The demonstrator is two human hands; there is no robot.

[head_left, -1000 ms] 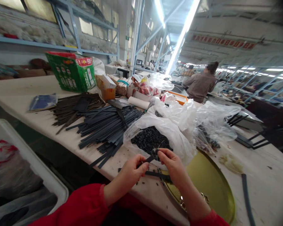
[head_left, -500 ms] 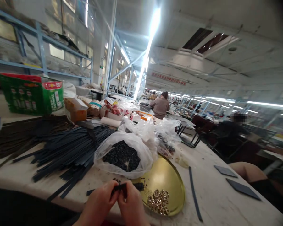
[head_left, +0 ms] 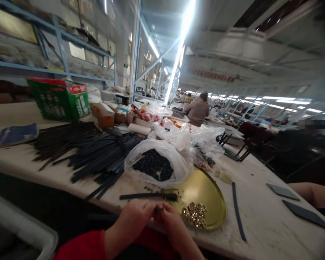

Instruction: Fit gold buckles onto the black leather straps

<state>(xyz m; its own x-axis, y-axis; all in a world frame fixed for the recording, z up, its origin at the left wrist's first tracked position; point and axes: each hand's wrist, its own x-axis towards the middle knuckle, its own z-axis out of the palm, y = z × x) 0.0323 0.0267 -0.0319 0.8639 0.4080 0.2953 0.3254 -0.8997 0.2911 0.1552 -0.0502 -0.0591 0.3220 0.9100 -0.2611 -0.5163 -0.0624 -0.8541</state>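
My left hand (head_left: 135,213) and my right hand (head_left: 171,217) are close together at the table's front edge. Their fingertips pinch a small dark piece (head_left: 159,208), mostly covered by the fingers, so its kind is unclear. Just beyond them lies a long black strip (head_left: 143,196), its thicker right end over the rim of a golden tray (head_left: 208,184). Shiny metal fittings (head_left: 195,214) are heaped on the tray's near side. Behind the strip, a clear plastic bag (head_left: 130,159) stands open, full of small black pieces (head_left: 153,164).
Dark strips (head_left: 103,155) are piled left of the bag, near a green carton (head_left: 56,103) and a blue booklet (head_left: 17,134). Another strip (head_left: 238,211) and two flat dark pieces (head_left: 283,191) lie rightward. A person's arm (head_left: 311,195) rests at the right edge.
My view has swung left and downward. Both hands have drawn back towards me, away from the black strip, which now shows along its whole length. The fingertips remain together.
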